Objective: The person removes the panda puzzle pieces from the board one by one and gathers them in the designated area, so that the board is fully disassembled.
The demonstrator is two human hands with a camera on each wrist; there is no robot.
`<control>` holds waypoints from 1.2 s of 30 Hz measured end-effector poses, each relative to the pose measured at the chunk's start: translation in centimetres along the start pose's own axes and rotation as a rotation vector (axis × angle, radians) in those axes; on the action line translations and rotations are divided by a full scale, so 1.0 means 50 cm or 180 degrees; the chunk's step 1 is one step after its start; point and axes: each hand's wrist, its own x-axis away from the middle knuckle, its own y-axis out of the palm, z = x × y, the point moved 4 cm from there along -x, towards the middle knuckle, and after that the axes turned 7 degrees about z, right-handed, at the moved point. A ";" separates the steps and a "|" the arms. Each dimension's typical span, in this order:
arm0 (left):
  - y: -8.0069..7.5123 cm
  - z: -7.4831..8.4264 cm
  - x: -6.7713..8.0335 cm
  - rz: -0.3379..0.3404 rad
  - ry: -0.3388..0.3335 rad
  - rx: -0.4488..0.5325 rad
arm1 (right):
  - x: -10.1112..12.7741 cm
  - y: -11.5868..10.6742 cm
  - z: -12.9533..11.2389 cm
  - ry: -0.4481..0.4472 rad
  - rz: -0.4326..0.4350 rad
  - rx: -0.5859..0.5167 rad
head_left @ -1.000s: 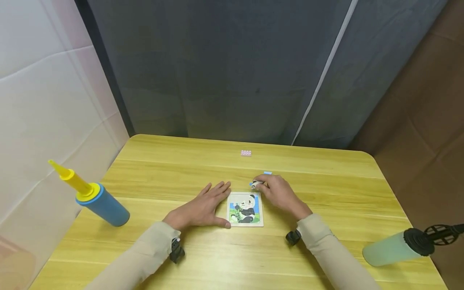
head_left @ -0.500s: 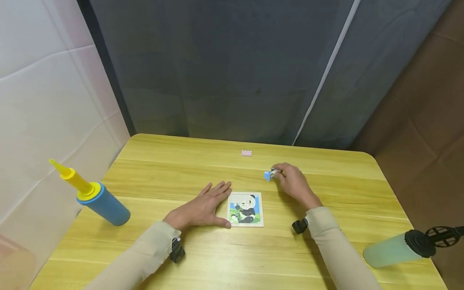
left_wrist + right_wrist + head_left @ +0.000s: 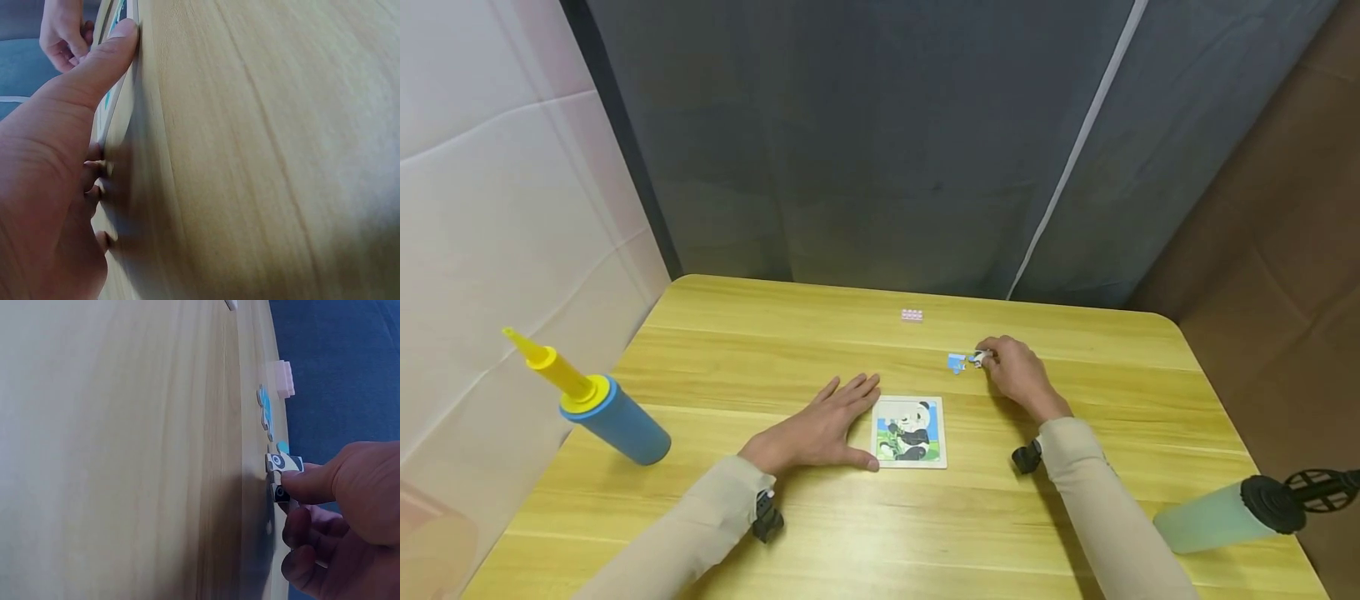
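Observation:
My left hand (image 3: 818,429) lies flat with fingers spread on the table, its thumb and fingertips at the left edge of a square panda jigsaw board (image 3: 917,466). The board's upper left part shows pale, without picture. In the left wrist view the thumb (image 3: 103,59) reaches along the board's edge. Beyond the board to the upper right, my right hand (image 3: 1021,377) pinches a white puzzle piece (image 3: 285,462) with black-ringed panda eyes, low over the table. Just left of it lies a light blue puzzle piece (image 3: 956,363).
A pink toy brick (image 3: 912,316) sits toward the table's back edge. At the left stands a blue hand pump (image 3: 621,425) with a yellow nozzle. A pale green bottle (image 3: 1198,517) with a black lid is at the right. Curtains surround the wooden table (image 3: 880,542).
My right hand has carried the panda-eye puzzle piece away from the board, back and to the right, beside the blue piece. The left hand has stayed in place.

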 end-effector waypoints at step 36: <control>0.005 0.006 -0.002 0.0017 -0.0013 0.0000 | 0.072 -0.021 -0.128 -0.0525 0.0166 -0.0212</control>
